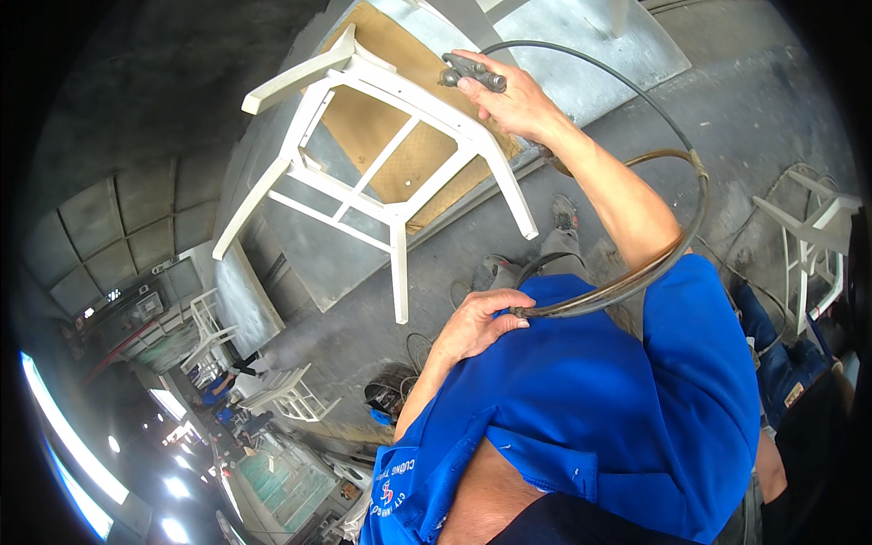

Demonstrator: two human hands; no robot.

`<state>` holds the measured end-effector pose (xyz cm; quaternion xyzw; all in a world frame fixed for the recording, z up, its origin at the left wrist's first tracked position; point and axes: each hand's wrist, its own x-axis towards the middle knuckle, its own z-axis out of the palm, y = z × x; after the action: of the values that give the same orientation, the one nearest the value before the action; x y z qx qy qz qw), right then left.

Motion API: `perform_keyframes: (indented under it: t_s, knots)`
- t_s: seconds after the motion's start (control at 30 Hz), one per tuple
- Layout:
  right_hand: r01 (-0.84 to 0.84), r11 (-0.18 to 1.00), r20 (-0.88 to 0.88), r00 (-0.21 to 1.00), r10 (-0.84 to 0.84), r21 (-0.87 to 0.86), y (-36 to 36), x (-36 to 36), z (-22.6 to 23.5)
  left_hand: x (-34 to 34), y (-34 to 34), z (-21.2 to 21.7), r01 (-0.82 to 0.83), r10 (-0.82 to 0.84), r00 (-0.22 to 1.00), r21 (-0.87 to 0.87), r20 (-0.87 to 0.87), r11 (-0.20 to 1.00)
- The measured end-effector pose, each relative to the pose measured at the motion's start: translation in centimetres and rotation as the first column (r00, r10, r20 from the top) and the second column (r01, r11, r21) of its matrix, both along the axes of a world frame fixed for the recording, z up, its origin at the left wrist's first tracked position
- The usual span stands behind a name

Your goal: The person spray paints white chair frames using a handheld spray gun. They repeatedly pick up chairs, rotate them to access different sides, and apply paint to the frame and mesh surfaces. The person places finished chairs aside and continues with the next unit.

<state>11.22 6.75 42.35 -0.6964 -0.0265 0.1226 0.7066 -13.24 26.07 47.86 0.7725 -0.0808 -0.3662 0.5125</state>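
Work shirt (563, 381): we wear bright royal blue, in smooth cloth that creases softly.
Right sleeve (698, 318): ours is short and loose, in the same blue.
Collar (565, 468): we have it open at the neck, its blue flap lying flat.
Chest marking (389, 491): we carry white lettering around a small red emblem, on our left side.
Trousers (563, 243): ours are grey.
Shoes (565, 216): we see dark grey ones, finer detail too small to tell.

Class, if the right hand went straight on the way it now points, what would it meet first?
Most likely the white chair frame, which lies ahead of the spray gun in the right hand. Depth is unclear, so the hand might pass over it.
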Motion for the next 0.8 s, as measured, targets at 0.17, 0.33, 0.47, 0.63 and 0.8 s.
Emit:
perform_keyframes:
  t_s: [0.17,0.33,0.47,0.63,0.8]
  knots:
    - [-0.058,0.99,-0.118,0.992,0.043,-0.126,-1.8,-2.8,-3.3,-0.1,0.3,-0.2,0.014,-0.014,1.0,-0.022,0.012,1.0]
    - [-0.129,0.93,-0.231,0.972,0.049,-0.343,-3.2,-5.4,-5.8,0.1,0.2,0.0,0.04,-0.039,0.999,-0.028,0.029,0.999]
    - [-0.216,0.924,-0.318,0.942,0.111,-0.315,-3.8,-6.5,-6.4,0.3,0.3,0.3,0.024,-0.024,1.0,-0.007,-0.013,1.0]
    - [-0.196,0.916,-0.277,0.956,0.099,-0.351,-3.3,-6.2,-5.8,0.1,0.9,0.3,0.016,-0.016,1.0,-0.053,0.006,0.998]
    - [-0.039,0.954,-0.112,0.994,0.006,-0.298,-1.2,-4.3,-3.6,-0.4,1.5,0.1,0.002,-0.001,1.0,-0.027,0.029,1.0]
